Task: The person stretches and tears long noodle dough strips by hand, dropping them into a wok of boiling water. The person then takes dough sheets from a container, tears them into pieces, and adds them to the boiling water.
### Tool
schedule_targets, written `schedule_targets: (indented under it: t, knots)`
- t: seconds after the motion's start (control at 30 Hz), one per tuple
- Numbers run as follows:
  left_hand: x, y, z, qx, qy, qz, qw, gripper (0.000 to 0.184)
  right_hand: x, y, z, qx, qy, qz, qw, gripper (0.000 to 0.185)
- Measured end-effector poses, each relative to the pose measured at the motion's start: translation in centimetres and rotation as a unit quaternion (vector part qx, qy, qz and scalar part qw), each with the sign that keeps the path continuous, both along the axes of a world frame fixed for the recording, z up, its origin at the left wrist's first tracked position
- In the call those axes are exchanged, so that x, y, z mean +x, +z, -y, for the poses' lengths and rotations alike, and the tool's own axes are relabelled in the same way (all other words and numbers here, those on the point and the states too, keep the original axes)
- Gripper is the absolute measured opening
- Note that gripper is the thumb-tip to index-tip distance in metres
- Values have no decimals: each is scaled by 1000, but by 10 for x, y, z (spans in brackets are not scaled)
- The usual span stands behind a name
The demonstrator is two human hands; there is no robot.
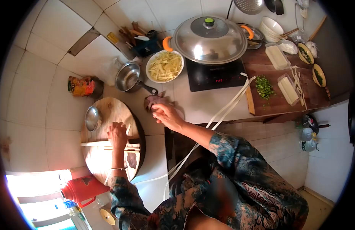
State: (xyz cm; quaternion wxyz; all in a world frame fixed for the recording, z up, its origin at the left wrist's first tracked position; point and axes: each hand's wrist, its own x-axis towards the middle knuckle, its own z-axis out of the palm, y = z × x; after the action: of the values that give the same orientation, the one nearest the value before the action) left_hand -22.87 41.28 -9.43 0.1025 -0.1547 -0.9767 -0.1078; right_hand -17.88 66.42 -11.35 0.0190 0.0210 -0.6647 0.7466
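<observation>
My left hand (118,136) is above a round wooden board (110,105), its fingers curled in; anything inside them is hidden. Close beside it on the board sits a small metal bowl (92,118). A pale strip crosses the board under my left wrist, with thin sticks next to it. My right hand (168,116) reaches over the counter, fingers bent and pressed together at the edge of a crumpled brownish cloth (158,100). Just beyond the cloth is a metal pan (128,78) with a black handle.
A lidded wok (210,40) stands on a black induction cooker (215,76). Left of it is a plate of cut yellowish strips (164,67). Chopped greens (265,87) and plastic trays (288,90) lie on a cutting board (258,105). A red thermos (85,188) stands lower left. Long white straps hang across my front.
</observation>
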Motion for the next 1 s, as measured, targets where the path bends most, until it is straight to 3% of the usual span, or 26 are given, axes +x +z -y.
schedule_targets:
  t: [0.07,0.17,0.23,0.3,0.43,0.5,0.6,0.7,0.83,0.9,0.97,1.0]
  knots:
    - [0,25,-25,28,-4,-83,996,20,26,-2,-34,43,-9,12,999,26]
    - [-15,60,-82,159,-101,-47,981,22,71,-5,-89,105,-20,12,994,24]
    - [-25,88,-139,215,-176,-37,960,23,103,-12,-121,74,-26,72,994,23]
    - [-44,107,-202,236,-215,-30,947,24,130,-18,-155,127,-26,85,988,22]
    - [-92,130,-336,281,-289,-25,915,30,181,-17,-218,109,-22,116,987,20]
    - [-122,131,-397,213,-280,-70,933,37,202,-13,-249,121,-27,140,982,20]
    - [-142,141,-456,132,-227,-23,965,38,231,-17,-293,102,-65,179,976,21]
    - [-160,142,-474,79,-217,25,973,37,252,-18,-330,110,-115,231,960,23]
    - [-160,154,-482,-41,-180,26,983,31,260,-9,-364,124,-94,263,952,25]
    - [-165,164,-468,-184,-297,-112,930,31,256,-5,-374,132,-84,249,956,24]
    - [-160,185,-448,-84,-258,-147,951,32,252,-6,-378,129,-81,228,962,23]
    - [-155,202,-442,-19,-194,-68,978,22,248,-10,-380,124,-83,212,966,22]
